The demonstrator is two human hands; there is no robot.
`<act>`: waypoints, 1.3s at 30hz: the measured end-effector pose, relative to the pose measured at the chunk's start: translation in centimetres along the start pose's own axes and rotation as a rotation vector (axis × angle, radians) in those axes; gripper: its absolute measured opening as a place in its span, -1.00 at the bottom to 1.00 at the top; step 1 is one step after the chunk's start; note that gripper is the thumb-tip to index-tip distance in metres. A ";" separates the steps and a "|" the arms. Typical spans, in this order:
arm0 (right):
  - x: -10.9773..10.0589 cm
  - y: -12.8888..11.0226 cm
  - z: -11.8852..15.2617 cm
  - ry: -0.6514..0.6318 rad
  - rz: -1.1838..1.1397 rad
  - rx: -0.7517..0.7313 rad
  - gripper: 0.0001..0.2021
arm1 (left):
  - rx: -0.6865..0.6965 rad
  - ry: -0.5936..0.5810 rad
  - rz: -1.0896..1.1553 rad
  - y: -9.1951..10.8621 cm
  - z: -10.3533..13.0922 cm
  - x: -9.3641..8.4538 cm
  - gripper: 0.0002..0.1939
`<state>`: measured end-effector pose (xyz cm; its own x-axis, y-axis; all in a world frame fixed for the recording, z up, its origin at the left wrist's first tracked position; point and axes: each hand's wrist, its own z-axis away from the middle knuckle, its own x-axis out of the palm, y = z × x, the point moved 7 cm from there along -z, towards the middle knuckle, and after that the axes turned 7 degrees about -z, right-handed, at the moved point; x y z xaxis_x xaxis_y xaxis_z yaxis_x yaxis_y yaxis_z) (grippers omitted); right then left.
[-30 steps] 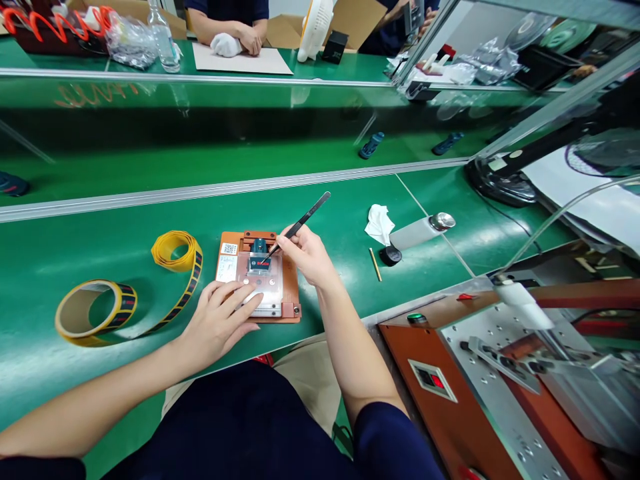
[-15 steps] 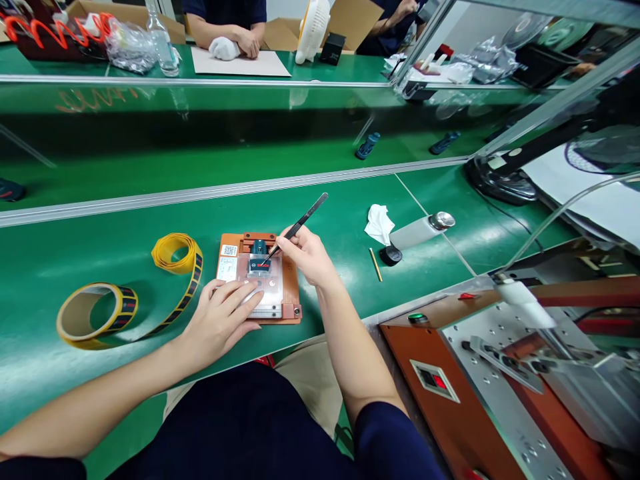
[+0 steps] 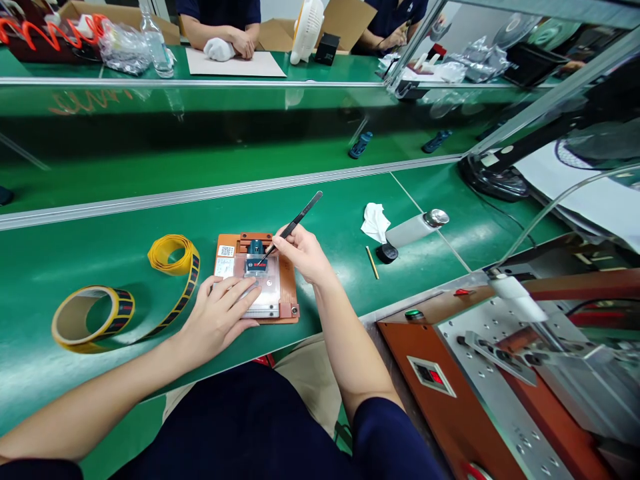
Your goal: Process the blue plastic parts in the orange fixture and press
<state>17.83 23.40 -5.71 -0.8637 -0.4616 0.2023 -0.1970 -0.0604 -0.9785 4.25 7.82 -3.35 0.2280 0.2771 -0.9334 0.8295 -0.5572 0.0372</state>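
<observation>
My right hand [image 3: 303,253] pinches a pair of dark tweezers [image 3: 301,215], slanted with the tip down at a dark label [image 3: 257,265] with red and white lettering. That label lies at the window of a clear plate on an orange-brown fixture [image 3: 289,280]. A dark blue tool part [image 3: 255,247] is seated in the fixture just behind the label. Flat on the clear plate rests my left hand [image 3: 224,308], fingers stretched out and holding nothing. Left of the fixture stands a yellow roll of labels [image 3: 93,320], its strip running to a looser yellow coil [image 3: 173,255].
On the right of the bench are a crumpled tissue [image 3: 375,223], a white bottle [image 3: 413,231], a black cap [image 3: 387,253] and a brass rod [image 3: 372,263]. An orange machine [image 3: 450,400] stands close by my right arm. Beyond the rail, blue tools [image 3: 361,145] lie on a green belt.
The view has shifted slightly. Both hands, the tweezers and the label keep nearly the same places on the fixture. The blue tools on the belt show little change.
</observation>
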 end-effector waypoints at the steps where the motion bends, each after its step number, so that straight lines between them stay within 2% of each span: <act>1: 0.0 0.0 0.0 -0.003 0.001 0.002 -0.59 | -0.002 -0.006 -0.002 0.0 -0.1 0.0 -0.49; 9: -0.1 0.5 -0.4 -0.013 -0.012 0.028 -0.55 | -0.051 -0.084 0.021 -0.6 -0.9 0.3 -0.25; 13: -0.1 0.3 -0.3 -0.008 -0.026 0.017 -0.58 | -0.058 -0.132 0.018 -0.7 -1.3 0.3 -0.21; 20: 0.0 0.7 -0.3 0.010 -0.058 0.023 -0.60 | -0.056 -0.120 0.063 -0.9 -1.8 0.4 -0.11; 22: -0.5 0.5 -0.2 0.082 -0.096 0.003 -0.58 | -0.056 -0.112 0.058 -0.8 -1.9 0.3 -0.11; 24: -1.9 -0.1 0.4 0.229 -0.138 -0.061 -0.58 | -0.055 -0.108 0.063 -0.7 -2.1 0.2 -0.12; 27: -4.8 -1.8 2.5 0.435 -0.136 -0.193 -0.63 | -0.173 -0.078 0.097 -1.8 -2.7 0.4 -0.10; 29: -6.6 -2.8 4.5 0.539 0.012 -0.260 -0.69 | -0.296 -0.063 0.157 -3.3 -3.1 0.9 -0.09; 31: -8.0 -3.0 6.4 0.629 0.302 -0.234 -0.73 | -0.351 -0.036 0.237 -4.2 -3.4 1.2 -0.06; 33: -8.8 -1.9 7.8 0.633 0.619 -0.140 -0.72 | -0.316 0.068 0.263 -3.9 -3.2 0.3 -0.03; 34: -8.9 -1.1 8.3 0.599 0.748 -0.101 -0.70 | -0.270 0.169 0.237 -3.4 -2.6 -0.6 -0.06; 36: -9.0 0.8 9.0 0.510 0.938 -0.081 -0.66 | -0.094 0.391 0.184 -1.1 -0.6 -2.8 -0.22; 37: -8.9 1.6 9.3 0.476 1.014 -0.091 -0.65 | 0.020 0.458 0.177 0.4 0.8 -3.5 -0.35; 38: -9.0 2.3 9.6 0.459 1.081 -0.100 -0.64 | 0.143 0.479 0.182 1.9 2.3 -3.8 -0.48; 39: -9.1 2.8 9.9 0.457 1.140 -0.104 -0.63 | 0.257 0.453 0.196 3.3 3.7 -3.7 -0.58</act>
<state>29.69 18.66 -10.71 -0.6451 0.1484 -0.7496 0.7574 0.2545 -0.6014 4.23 2.05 -1.07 0.6094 0.4263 -0.6685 0.6114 -0.7895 0.0539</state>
